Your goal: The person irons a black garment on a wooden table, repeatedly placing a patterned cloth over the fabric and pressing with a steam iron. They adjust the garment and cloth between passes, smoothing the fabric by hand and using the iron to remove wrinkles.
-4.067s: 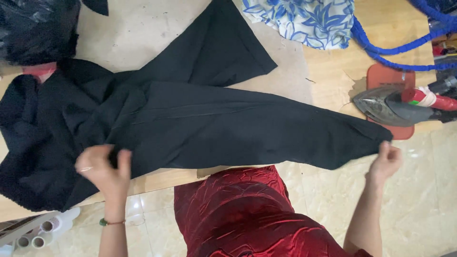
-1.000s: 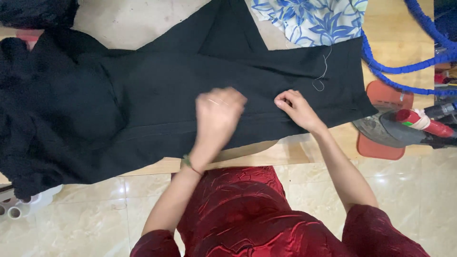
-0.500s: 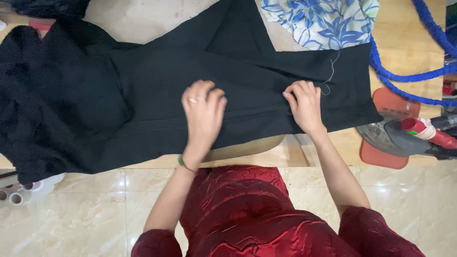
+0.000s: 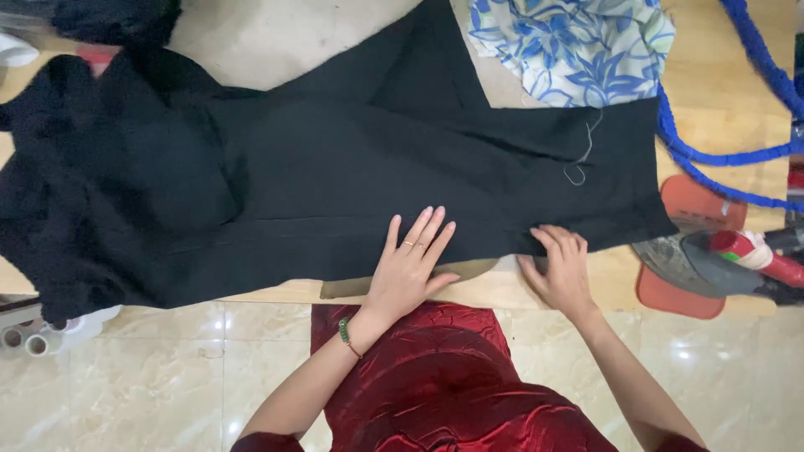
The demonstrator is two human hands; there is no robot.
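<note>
A black pair of trousers [image 4: 335, 184] lies spread across the ironing surface [image 4: 276, 29], waist bunched at the left, leg ends at the right. My left hand [image 4: 410, 264] rests flat, fingers apart, on the near edge of the black cloth at the middle. My right hand [image 4: 559, 268] lies flat on the lower hem edge of the leg to the right, fingers on the fabric. Neither hand grips anything. A loose thread [image 4: 579, 159] lies on the leg end.
An iron [image 4: 712, 259] sits on a red rest [image 4: 682, 293] at the right table edge. Blue cord [image 4: 720, 142] loops behind it. A blue-and-white floral cloth [image 4: 578, 46] lies at the back. Tape rolls [image 4: 25, 339] are on the tiled floor at the left.
Both hands have slid back toward me over the cloth, from the middle of the leg to its near edge. The trousers lie flatter than four seconds ago.
</note>
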